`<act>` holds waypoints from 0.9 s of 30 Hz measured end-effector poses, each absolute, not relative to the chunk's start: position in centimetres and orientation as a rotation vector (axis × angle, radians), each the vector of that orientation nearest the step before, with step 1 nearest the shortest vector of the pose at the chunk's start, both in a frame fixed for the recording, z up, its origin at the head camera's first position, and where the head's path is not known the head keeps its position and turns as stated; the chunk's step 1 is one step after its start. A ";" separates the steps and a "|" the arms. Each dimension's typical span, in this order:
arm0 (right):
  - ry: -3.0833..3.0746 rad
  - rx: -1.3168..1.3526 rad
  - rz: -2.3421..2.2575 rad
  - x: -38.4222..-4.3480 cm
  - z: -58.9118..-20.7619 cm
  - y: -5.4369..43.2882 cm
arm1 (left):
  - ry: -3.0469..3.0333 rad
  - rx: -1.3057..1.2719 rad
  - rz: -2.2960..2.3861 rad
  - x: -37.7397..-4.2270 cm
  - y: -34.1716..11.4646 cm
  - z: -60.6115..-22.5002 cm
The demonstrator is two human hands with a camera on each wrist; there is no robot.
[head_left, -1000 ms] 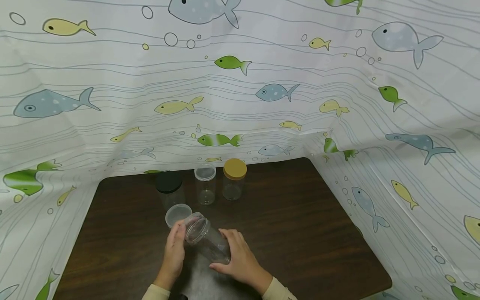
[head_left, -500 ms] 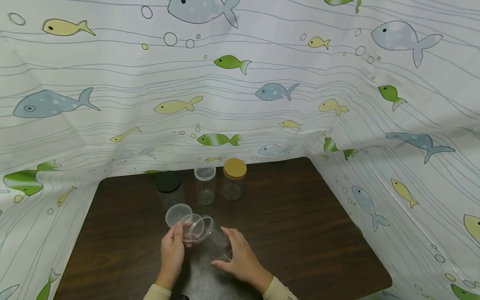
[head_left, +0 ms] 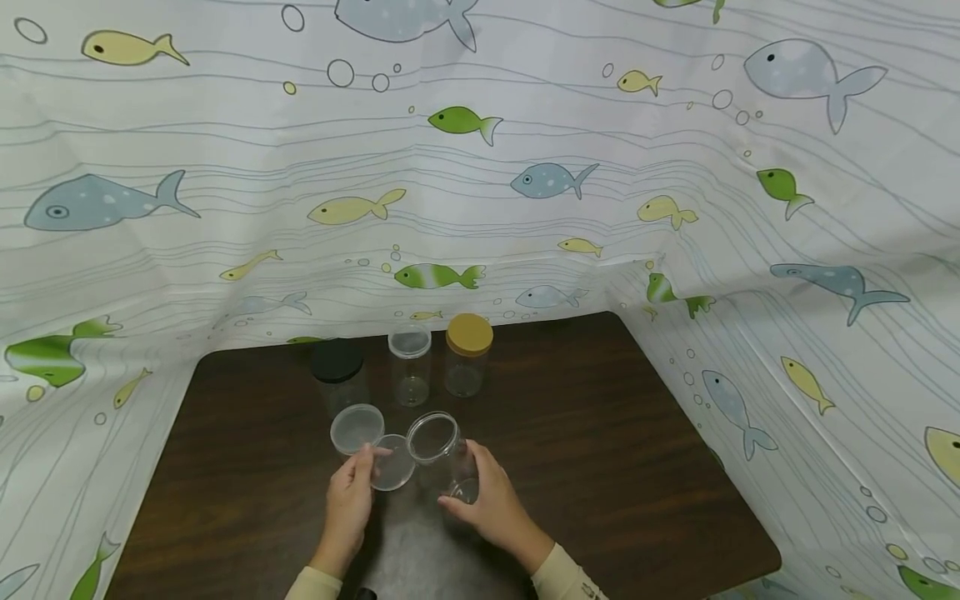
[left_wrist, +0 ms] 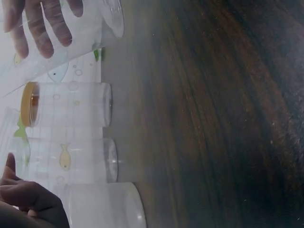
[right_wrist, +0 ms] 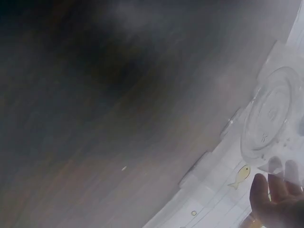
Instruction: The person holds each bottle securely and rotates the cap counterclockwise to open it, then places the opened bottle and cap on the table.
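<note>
My left hand [head_left: 348, 500] pinches a clear round lid [head_left: 395, 471] at its left edge, the disc facing the head camera. The right hand [head_left: 495, 510] grips a clear jar [head_left: 437, 467] round its side, thumb in front. This jar is uncovered and tilted, its mouth toward the upper left, right beside the lid. Its round base [right_wrist: 268, 114] shows above my right fingers in the right wrist view. Just beyond the left hand is a jar with a translucent lid [head_left: 357, 428]; left fingertips overlap its lower edge in the head view.
Along the table's back stand a black-lidded jar [head_left: 337, 363], a slim jar with a whitish lid [head_left: 410, 367] and a yellow-lidded jar [head_left: 468, 337]. The dark wooden table [head_left: 600, 467] is bounded behind and at the sides by a fish-print curtain [head_left: 480, 225].
The lid and jar mouth, overlapping earlier, are now apart side by side. My right hand has moved the jar slightly right and more upright; the left turned the lid flatter to the view.
</note>
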State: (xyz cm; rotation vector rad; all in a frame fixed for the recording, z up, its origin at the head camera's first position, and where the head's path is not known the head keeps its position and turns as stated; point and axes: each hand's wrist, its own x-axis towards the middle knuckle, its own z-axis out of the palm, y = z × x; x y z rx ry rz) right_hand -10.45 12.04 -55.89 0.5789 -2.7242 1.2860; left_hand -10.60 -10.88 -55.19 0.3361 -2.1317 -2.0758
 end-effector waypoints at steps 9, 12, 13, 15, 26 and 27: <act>-2.568 0.336 1.443 -11.7 -56.3 13.3 | -2.232 0.272 -2.154 -10.7 -10.6 -56.2; -2.550 0.240 1.475 -12.5 -56.3 14.1 | -2.266 0.276 -2.163 -10.7 -10.5 -56.5; -2.549 0.213 1.472 -12.7 -56.3 14.4 | -2.286 0.278 -2.161 -10.7 -10.5 -56.6; -2.552 0.168 1.471 -13.3 -56.3 15.1 | -2.324 0.270 -2.164 -10.7 -10.6 -56.7; -2.504 0.081 1.503 -16.5 -56.2 17.9 | -2.459 0.311 -2.182 -10.6 -10.8 -57.8; -2.489 0.080 1.506 -16.9 -56.2 18.1 | -2.479 0.310 -2.173 -10.6 -10.8 -57.9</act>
